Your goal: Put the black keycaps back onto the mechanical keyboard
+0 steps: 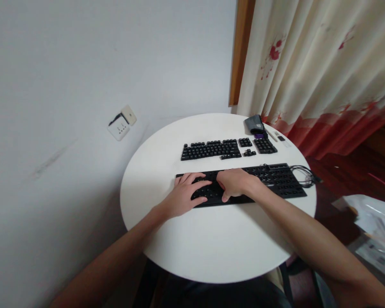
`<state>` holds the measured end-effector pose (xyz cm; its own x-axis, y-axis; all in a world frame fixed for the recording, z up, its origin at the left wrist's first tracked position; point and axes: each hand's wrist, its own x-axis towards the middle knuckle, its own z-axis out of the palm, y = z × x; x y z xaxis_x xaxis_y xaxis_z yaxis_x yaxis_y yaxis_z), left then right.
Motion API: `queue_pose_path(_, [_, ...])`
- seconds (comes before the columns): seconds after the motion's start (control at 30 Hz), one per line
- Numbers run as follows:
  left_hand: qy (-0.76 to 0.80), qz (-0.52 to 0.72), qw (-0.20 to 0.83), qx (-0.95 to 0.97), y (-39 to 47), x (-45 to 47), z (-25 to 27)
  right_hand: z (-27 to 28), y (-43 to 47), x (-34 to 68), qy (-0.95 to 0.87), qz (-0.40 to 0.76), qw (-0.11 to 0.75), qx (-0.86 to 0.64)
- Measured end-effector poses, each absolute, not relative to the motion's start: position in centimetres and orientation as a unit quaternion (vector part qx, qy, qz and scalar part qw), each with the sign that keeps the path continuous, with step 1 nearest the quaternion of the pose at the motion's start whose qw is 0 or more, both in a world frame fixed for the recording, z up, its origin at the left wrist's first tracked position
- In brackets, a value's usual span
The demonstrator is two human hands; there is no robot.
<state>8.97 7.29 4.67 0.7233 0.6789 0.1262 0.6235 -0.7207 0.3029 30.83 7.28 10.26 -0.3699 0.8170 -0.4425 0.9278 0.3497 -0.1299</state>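
Note:
A black keyboard base [284, 179] lies across the white round table, its keycaps off over much of what shows. My left hand [188, 192] rests on its left end, fingers spread and holding nothing. Close beside it, my right hand [235, 182] is closed over the left-middle part of the base, fingers curled downward. Whatever the right fingertips hold, if anything, is hidden. Behind the base, loose black keycaps [211, 149] lie in keyboard order, with a number-pad block of keycaps [265, 146] at their right.
A coiled black cable [304, 176] sits at the base's right end. A grey pouch [254, 124] and small items stand near the back right edge of the table [211, 244]. A wall, a curtain [308, 77] and plastic-wrapped things [375, 226] surround it.

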Motion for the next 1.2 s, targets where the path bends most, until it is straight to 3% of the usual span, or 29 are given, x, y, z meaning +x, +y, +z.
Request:
queue_pose_path(0.23, [0.362,0.15,0.106,0.914,7.4,8.3,4.3,9.3,8.7,33.7,0.813,-0.255,0.084,0.517])
queue_pose_path(0.4, [0.385,0.18,0.1,0.9,8.2,8.1,5.0,9.1,10.3,36.6,0.797,-0.223,0.005,0.561])
queue_pose_path(0.73, [0.309,-0.002,0.132,0.942,8.7,10.5,5.4,8.5,11.1,38.0,0.779,-0.251,0.036,0.574])
queue_pose_path(1.2, [0.296,0.044,0.073,0.951,8.5,8.8,5.2,8.8,10.6,35.9,0.791,-0.227,0.027,0.567])
